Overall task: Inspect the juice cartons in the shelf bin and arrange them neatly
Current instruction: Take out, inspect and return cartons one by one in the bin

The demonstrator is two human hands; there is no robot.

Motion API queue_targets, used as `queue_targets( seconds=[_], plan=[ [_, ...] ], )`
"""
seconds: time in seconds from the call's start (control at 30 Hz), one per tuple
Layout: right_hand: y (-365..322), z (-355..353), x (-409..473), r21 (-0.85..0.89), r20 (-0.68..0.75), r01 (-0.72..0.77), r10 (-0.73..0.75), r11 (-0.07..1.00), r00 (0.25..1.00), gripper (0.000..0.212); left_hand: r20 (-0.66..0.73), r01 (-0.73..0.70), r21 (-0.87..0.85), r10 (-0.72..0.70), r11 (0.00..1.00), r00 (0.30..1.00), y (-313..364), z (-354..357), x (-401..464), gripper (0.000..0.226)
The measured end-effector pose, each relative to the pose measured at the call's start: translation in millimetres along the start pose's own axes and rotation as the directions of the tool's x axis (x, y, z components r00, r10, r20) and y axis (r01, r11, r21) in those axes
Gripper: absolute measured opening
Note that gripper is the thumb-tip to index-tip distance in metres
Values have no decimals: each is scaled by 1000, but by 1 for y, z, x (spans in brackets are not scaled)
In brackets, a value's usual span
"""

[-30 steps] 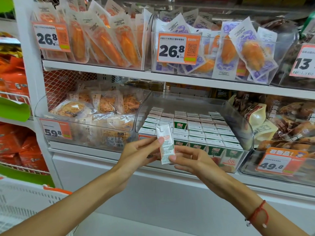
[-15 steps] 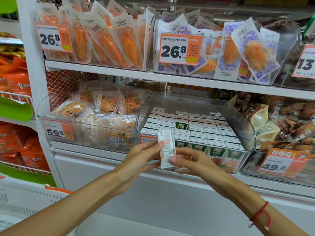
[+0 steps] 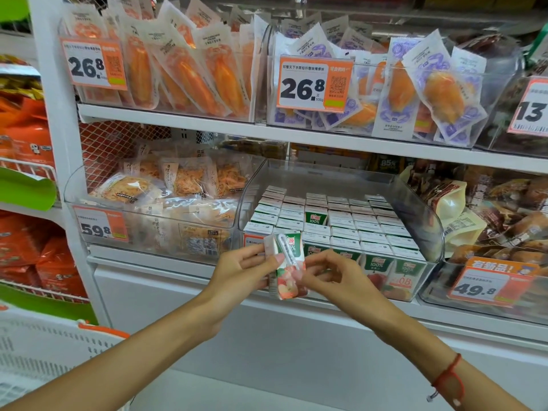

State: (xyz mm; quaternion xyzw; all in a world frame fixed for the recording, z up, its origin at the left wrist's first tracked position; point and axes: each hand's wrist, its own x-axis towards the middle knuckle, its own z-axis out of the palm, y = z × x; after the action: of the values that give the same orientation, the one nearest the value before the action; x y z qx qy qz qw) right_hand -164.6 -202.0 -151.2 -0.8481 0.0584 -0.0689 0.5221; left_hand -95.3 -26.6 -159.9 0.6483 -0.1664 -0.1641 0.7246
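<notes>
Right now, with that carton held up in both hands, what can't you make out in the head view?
- Held carton: back and base, hidden by left hand and right hand.
- Fine print on it: too small.
- Bin front-left slot: hidden behind the carton and the hands.
- Lower layers of stacked cartons: covered by the top layer.
- Price tag at the right: cut off by the edge.

Juice carton (image 3: 287, 268): coated paperboard, smooth, slight sheen, plastic-wrapped straw on its side. Cartons in bin (image 3: 341, 223): same printed board, matt white tops. Shelf bin (image 3: 415, 209): clear hard plastic, glossy, reflective. Pouches above (image 3: 189, 69): translucent plastic film, crinkled, shiny. Price tags (image 3: 315, 83): printed paper or card, matt. Shelf edge (image 3: 267, 133): white painted metal, smooth. Wrist cord (image 3: 447, 378): red woven thread. Basket (image 3: 44, 351): white moulded plastic, perforated.
</notes>
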Motion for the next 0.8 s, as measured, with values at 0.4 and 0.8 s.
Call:
queue_targets(
  seconds=[0.4,0.8],
  plan=[
    [-1,-5,2,267,124,-93,62,959,990,26,101,53,-50,-48,997,994,-3,-5,4,34],
    [-7,14,-7,-87,-165,166,-178,982,970,28,70,-2,27,0,1000,998,2,0,1,24]
  ],
)
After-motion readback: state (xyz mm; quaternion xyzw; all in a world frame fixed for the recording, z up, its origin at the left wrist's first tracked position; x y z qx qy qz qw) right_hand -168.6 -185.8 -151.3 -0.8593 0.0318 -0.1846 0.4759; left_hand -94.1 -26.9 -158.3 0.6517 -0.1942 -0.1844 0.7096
